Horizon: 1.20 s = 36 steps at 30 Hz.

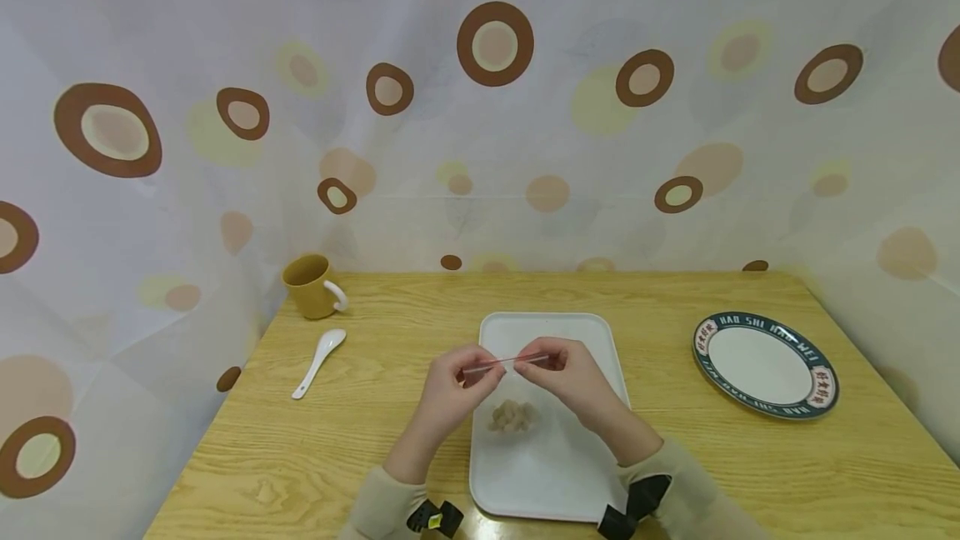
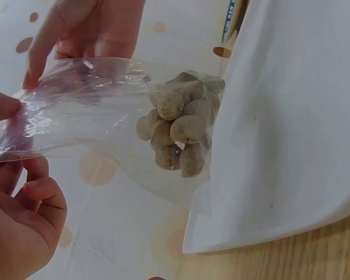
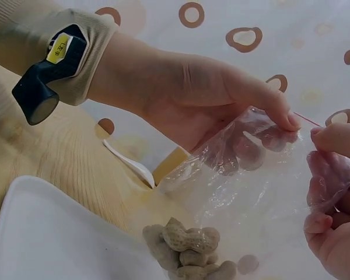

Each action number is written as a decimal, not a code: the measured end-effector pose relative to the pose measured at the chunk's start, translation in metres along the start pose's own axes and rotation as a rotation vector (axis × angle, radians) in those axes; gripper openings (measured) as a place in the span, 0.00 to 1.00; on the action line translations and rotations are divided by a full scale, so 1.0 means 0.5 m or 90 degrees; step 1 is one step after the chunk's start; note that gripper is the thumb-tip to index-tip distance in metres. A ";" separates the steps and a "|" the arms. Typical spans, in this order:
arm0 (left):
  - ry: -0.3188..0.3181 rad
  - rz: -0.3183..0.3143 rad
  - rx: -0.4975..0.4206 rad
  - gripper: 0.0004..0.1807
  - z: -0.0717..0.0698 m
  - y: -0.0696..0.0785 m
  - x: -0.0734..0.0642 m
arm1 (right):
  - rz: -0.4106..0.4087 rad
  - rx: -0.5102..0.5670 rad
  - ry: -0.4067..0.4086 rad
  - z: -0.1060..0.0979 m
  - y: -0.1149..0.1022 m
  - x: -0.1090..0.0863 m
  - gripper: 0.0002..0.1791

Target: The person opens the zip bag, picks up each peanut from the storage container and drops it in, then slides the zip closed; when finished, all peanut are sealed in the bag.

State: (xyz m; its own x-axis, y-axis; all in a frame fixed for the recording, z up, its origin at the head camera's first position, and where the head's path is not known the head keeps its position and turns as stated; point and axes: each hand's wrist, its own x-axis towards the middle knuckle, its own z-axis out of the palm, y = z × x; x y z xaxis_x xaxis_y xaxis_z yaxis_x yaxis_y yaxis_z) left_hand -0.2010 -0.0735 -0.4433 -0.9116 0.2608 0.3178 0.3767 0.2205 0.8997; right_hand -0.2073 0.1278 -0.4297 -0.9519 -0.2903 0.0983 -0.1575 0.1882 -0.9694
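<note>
Both hands hold a clear zip bag (image 2: 114, 125) by its top, over the white tray (image 1: 551, 473). My left hand (image 1: 450, 386) pinches one side of the top edge between thumb and fingers. The other side is pinched by my right hand (image 1: 573, 377), close beside the left. A thin red line runs along the bag's top edge in the right wrist view. Unshelled peanuts (image 3: 192, 242) lie gathered in the bottom of the bag. From the head view, these peanuts (image 1: 513, 416) show below the hands, over the left part of the tray.
At the back left of the wooden table (image 1: 405, 307) stands a yellow mug (image 1: 307, 294) with a white handle. A white spoon (image 1: 321, 361) lies in front of it. To the right is a plate (image 1: 761, 365) with a dark patterned rim. A dotted curtain (image 1: 555, 140) hangs behind.
</note>
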 end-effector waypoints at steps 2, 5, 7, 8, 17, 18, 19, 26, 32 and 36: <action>-0.007 0.005 -0.008 0.05 0.001 0.001 -0.001 | -0.001 0.011 -0.004 0.001 0.001 0.000 0.12; -0.018 0.019 -0.007 0.06 0.002 0.003 -0.001 | -0.006 0.014 -0.008 0.002 0.002 0.000 0.12; -0.026 0.030 -0.007 0.06 0.003 0.004 -0.001 | -0.010 0.011 -0.012 0.001 0.002 0.000 0.12; -0.028 0.033 -0.005 0.07 0.003 0.003 0.000 | -0.012 0.011 -0.014 0.000 0.002 -0.001 0.12; -0.014 0.058 0.020 0.05 0.007 0.006 0.004 | -0.021 -0.009 0.002 -0.002 -0.008 -0.004 0.10; -0.006 0.059 0.015 0.05 0.007 0.006 0.004 | -0.019 -0.008 0.004 -0.002 -0.008 -0.005 0.10; -0.001 0.060 0.009 0.05 0.006 0.005 0.003 | -0.017 -0.005 0.005 -0.001 -0.008 -0.005 0.11; -0.014 0.105 0.010 0.04 0.004 0.000 0.001 | -0.021 -0.012 -0.011 0.007 -0.003 -0.004 0.09; -0.020 0.115 0.033 0.05 -0.003 0.005 0.003 | -0.030 -0.040 -0.009 0.001 -0.002 -0.003 0.09; -0.018 0.092 0.055 0.07 -0.014 0.008 0.005 | -0.015 -0.060 0.007 -0.012 -0.004 -0.001 0.11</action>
State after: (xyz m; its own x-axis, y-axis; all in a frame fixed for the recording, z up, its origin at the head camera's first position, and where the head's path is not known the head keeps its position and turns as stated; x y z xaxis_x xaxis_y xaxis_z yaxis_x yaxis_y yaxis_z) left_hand -0.2028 -0.0787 -0.4369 -0.8426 0.3211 0.4322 0.5172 0.2591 0.8157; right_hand -0.2080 0.1334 -0.4267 -0.9502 -0.2860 0.1238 -0.2035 0.2684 -0.9416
